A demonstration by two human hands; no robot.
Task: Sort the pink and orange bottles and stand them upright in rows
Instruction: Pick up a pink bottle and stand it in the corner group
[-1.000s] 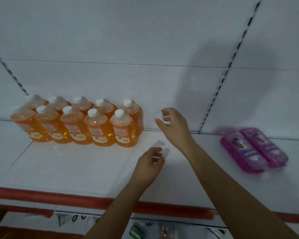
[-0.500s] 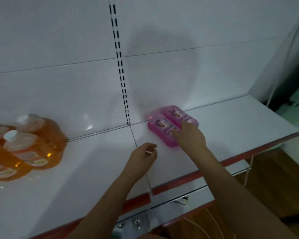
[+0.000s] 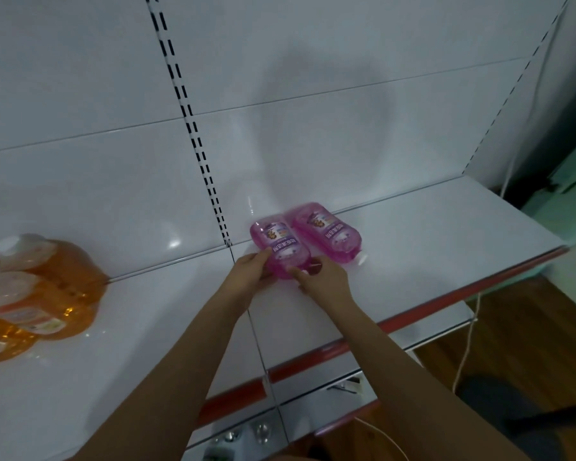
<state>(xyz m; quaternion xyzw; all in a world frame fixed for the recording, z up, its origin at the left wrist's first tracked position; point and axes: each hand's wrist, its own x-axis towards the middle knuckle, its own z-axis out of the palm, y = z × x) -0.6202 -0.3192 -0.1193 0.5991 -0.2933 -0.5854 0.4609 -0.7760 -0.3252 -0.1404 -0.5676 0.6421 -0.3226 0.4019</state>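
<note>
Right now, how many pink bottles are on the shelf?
2, both lying flat side by side: the left pink bottle between both hands, the right pink bottle beside it. None looks hidden.

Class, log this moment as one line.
left hand: grips left pink bottle | right hand: grips same | bottle: lying flat

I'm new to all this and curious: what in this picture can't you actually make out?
- Head view, left pink bottle: its near end and cap are hidden by the left hand and right hand.
- Orange bottles: cut off by the left edge, so no count.
- Right pink bottle: label print too blurred to read.
</note>
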